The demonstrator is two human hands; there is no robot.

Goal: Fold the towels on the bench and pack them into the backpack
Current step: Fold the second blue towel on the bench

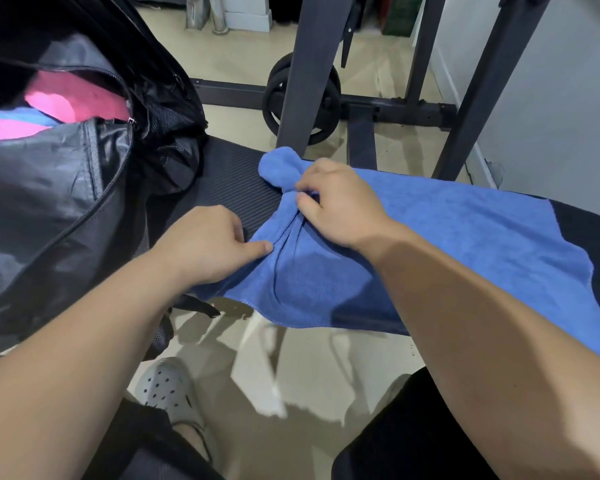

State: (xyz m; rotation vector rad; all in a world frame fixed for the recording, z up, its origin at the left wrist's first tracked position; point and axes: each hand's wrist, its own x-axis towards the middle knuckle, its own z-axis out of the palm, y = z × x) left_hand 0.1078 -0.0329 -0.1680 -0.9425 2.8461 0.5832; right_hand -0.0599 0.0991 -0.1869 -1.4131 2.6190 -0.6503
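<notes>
A blue towel (458,237) lies spread over the black bench (222,174), its left end bunched into a lump. My right hand (340,206) pinches that bunched part from above. My left hand (212,242) grips the towel's near left edge, thumb pressed on the cloth. The black backpack (59,202) stands open on the bench's left end. Inside it, pink towels (84,98) and a blue towel (18,116) show through the unzipped top.
Behind the bench stands a dark metal rack frame (309,71) with black weight plates (323,98) at its foot. A grey wall (551,116) runs along the right. Below, on the beige floor, my foot in a grey clog (167,386).
</notes>
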